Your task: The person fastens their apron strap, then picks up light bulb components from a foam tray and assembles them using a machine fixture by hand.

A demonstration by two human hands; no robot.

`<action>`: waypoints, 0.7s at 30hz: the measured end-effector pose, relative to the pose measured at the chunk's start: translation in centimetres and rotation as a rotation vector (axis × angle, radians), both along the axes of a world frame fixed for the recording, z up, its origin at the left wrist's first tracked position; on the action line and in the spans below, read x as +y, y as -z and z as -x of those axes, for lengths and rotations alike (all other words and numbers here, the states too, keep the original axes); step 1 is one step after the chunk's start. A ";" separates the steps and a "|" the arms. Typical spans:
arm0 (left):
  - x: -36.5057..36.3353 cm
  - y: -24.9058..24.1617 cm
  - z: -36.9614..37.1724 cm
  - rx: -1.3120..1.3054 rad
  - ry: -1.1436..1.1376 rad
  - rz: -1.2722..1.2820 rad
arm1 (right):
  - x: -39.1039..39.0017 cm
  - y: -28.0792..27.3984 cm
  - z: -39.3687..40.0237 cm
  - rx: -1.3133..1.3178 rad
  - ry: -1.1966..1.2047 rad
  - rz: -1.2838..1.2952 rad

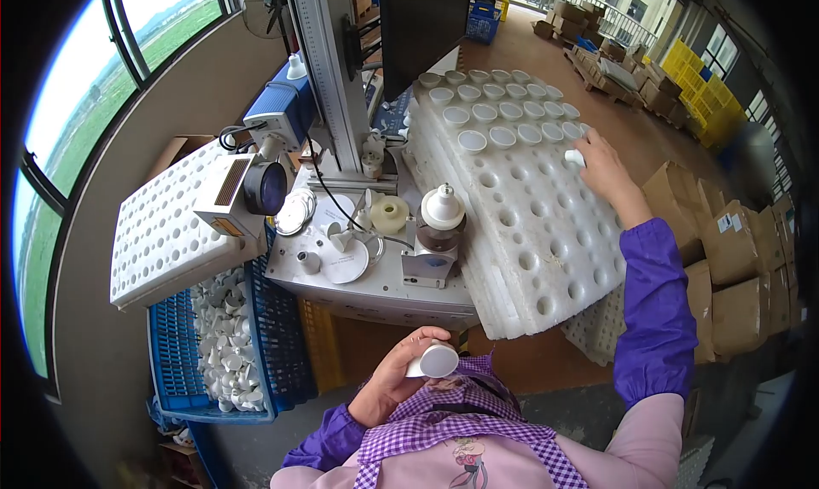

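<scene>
My left hand (pixel 397 371), low in front of the apron, is closed round a white spotlight bulb (pixel 438 362) with its flat round face turned up. My right hand (pixel 606 170) reaches over the white foam tray (pixel 533 203), its fingers closed on a small white piece (pixel 574 157) that looks like another bulb, mostly hidden by the hand. Several bulbs (pixel 502 136) sit face up in rows in the far part of the tray; the nearer holes show bare. One more white bulb (pixel 443 206) stands base up on the fixture of the bench machine.
A blue basket (pixel 264 352) full of loose bulbs stands at the left below a second foam tray (pixel 162 224). On the bench are a marking head (pixel 264 188), a vertical column (pixel 328 79), white discs (pixel 345 263) and a cream ring (pixel 389 213). Cardboard boxes (pixel 738 250) line the right.
</scene>
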State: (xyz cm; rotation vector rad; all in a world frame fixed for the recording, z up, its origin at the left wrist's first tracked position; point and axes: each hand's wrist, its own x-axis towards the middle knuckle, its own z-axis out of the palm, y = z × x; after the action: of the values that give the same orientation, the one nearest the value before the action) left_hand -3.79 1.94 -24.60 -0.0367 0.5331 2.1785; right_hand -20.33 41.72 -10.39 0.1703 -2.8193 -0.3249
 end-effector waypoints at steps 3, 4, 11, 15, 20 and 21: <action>0.5 0.4 -0.2 -0.073 0.035 -0.174 | -1.2 -0.3 -1.8 0.041 0.024 0.395; 0.5 0.4 -0.3 -0.144 0.061 -0.278 | -1.1 0.9 -1.8 -0.051 -0.018 0.762; 1.8 -0.7 -0.1 -0.139 -0.040 -0.135 | -4.8 4.3 -4.4 -0.112 -0.059 1.515; 1.4 -1.1 2.0 0.073 -0.141 0.181 | -6.1 4.5 -5.4 -0.098 -0.083 1.526; 0.2 -3.5 4.9 0.394 -0.372 0.573 | -6.1 5.1 -5.7 -0.109 -0.119 1.485; 0.2 -3.6 5.3 0.392 -0.400 0.580 | -6.1 5.2 -5.7 -0.114 -0.125 1.486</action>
State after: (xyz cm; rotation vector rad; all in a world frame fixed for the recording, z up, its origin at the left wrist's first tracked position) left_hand -9.06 2.11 -21.05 -0.0309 1.4771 2.3443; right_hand -14.66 35.61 -15.59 0.0132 -2.3575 1.7437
